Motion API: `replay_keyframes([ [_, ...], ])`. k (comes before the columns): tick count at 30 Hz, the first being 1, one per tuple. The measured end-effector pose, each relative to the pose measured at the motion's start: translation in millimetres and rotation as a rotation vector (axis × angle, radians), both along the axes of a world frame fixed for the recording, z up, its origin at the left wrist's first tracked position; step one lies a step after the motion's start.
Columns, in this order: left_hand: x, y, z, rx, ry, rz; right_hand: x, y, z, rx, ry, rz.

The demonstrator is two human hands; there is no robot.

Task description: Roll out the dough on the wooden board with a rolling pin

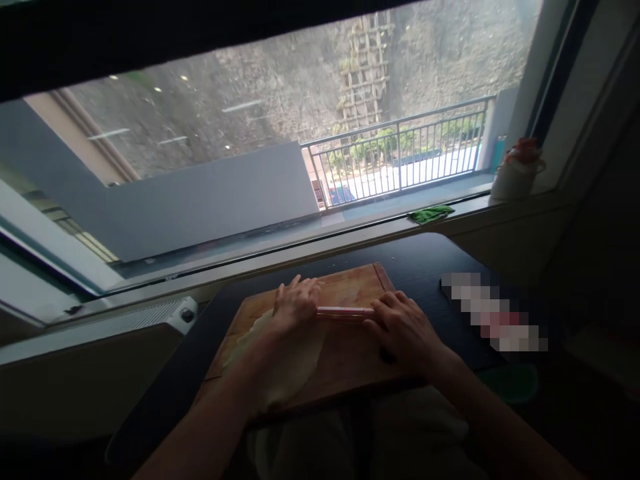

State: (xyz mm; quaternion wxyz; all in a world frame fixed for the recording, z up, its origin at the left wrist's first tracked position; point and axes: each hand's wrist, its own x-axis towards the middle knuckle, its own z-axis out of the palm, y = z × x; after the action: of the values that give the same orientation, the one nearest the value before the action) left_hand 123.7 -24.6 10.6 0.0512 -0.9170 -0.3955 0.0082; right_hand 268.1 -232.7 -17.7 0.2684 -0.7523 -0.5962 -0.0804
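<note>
A flat sheet of pale dough (307,363) lies on the left part of a wooden cutting board (350,360), partly covered by my left forearm. Across the board runs a slim, whitish-pink rod, apparently a rolling pin (346,311), just past the dough's upper right edge. My left hand (299,300) rests over its left end, with the fingers pointing away from me. At the other end, my right hand (397,323) curls its fingers around the pin. Both ends are hidden under the hands.
The board sits on a dark table (420,260) by a window. A blurred-out item (493,310) lies on the right. On the sill are a green cloth (431,213) and a white jug with a red top (517,173). A radiator (150,320) stands left; a green container (513,385) is at lower right.
</note>
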Motion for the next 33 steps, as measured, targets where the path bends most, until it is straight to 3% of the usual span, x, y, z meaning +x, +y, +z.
replay_keyframes([
  [3, 41.8, 25.5, 9.0, -0.015, 0.006, 0.008, 10.0, 14.1, -3.4, 0.052, 0.009, -0.079],
  [6, 50.8, 30.0, 12.4, -0.022, -0.009, 0.0, 11.3, 16.1, -6.8, 0.086, 0.025, -0.088],
  [12, -27.1, -20.7, -10.9, 0.08, -0.089, -0.038, 2.3, -3.6, 1.3, 0.002, 0.061, -0.004],
  [15, -43.0, -29.5, -16.8, 0.159, -0.096, -0.088, 7.1, 7.8, 10.9, -0.106, 0.043, 0.016],
  [17, -29.3, -15.0, -14.7, 0.099, -0.015, -0.066, 14.3, 27.4, 15.8, -0.136, 0.029, -0.01],
  [21, 31.4, 34.7, -2.7, -0.063, 0.102, 0.015, 36.7, 70.9, 20.2, -0.206, 0.075, -0.131],
  [25, 61.0, 60.4, 0.8, -0.108, 0.085, -0.003, 49.3, 84.4, 19.6, -0.281, 0.104, -0.164],
  [29, 25.2, 41.1, -11.5, -0.08, -0.012, 0.007, 28.2, 58.1, 13.7, -0.239, 0.081, -0.136],
  [33, -18.3, -1.7, -19.5, 0.094, -0.132, -0.035, 0.9, 24.0, 8.3, -0.133, 0.016, -0.079],
])
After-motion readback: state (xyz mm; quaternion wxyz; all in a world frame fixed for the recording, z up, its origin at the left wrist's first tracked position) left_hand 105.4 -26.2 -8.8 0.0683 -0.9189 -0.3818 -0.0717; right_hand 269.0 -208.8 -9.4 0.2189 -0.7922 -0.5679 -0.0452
